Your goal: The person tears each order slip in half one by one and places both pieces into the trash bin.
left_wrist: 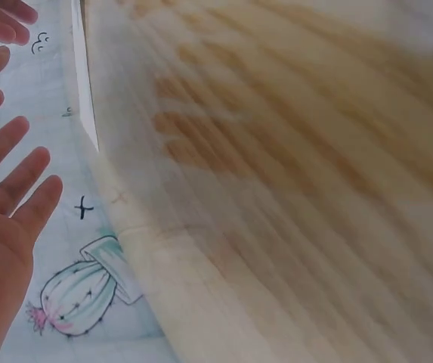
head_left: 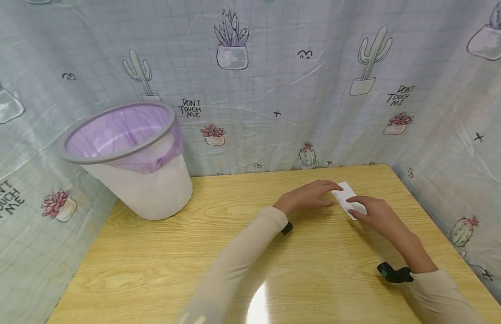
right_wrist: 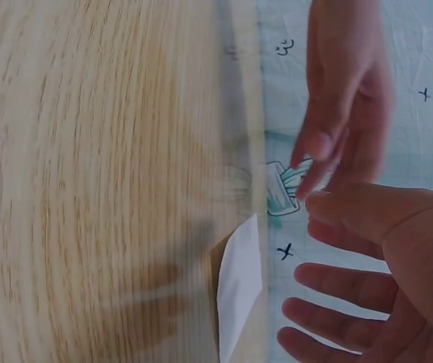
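Note:
A small white piece of paper lies on the table's far right part, and one edge looks slightly raised in the right wrist view. My left hand hovers at its left side, fingers extended toward its far end. From the right, my right hand reaches over the near end with spread, lightly bent fingers. In the right wrist view both the right hand and the left hand appear apart from the paper. Neither hand holds anything.
A white bin with a grey rim and purple liner stands at the table's back left. Behind and beside the wooden table hangs a curtain printed with cacti. Black wrist devices sit under the wrists.

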A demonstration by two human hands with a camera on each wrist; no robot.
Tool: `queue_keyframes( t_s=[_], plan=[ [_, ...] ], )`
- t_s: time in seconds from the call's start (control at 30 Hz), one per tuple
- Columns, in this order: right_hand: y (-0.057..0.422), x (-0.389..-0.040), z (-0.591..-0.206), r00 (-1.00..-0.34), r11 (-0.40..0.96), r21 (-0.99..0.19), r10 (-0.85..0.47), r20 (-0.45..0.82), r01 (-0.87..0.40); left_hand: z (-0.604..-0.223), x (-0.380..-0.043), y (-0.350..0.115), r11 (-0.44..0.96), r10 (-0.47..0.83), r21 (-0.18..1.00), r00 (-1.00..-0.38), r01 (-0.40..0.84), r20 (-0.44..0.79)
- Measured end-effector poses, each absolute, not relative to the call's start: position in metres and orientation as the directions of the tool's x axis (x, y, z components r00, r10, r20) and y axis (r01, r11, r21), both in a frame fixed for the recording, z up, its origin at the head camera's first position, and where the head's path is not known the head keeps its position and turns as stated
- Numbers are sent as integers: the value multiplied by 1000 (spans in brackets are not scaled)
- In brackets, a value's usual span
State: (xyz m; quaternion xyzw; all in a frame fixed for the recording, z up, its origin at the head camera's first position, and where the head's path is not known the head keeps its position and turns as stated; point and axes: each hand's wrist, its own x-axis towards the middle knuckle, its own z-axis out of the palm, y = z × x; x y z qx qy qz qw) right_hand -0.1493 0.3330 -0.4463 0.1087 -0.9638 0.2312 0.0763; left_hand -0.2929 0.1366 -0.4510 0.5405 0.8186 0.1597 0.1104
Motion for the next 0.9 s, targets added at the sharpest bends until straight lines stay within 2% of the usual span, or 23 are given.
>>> queue_keyframes(
  t_s=[0.23, 0.4, 0.57, 0.67, 0.73, 0.9],
  plan=[
    [334, -155, -450, -967, 879, -410, -184, 178, -243, -453, -303, 158, 372, 924, 329, -380, 868, -40],
    [332, -161, -451, -976, 914, -349, -167, 137, -206, -463, -308, 167, 397, 917, 292, -389, 870, -87],
    [328, -170, -455, -990, 942, -308, -144, -14, -132, -475, -311, 171, 408, 912, 247, -381, 879, -151],
    [327, -176, -457, -982, 957, -270, -144, -126, -106, -478, -309, 174, 415, 905, 171, -386, 893, -182],
    [328, -179, -458, -978, 965, -239, -145, -153, -105, -477, -306, 176, 416, 901, 108, -394, 903, -180],
    [327, -184, -460, -985, 963, -215, -171, -32, -161, -472, -301, 179, 435, 891, 39, -425, 899, -159]
  ],
)
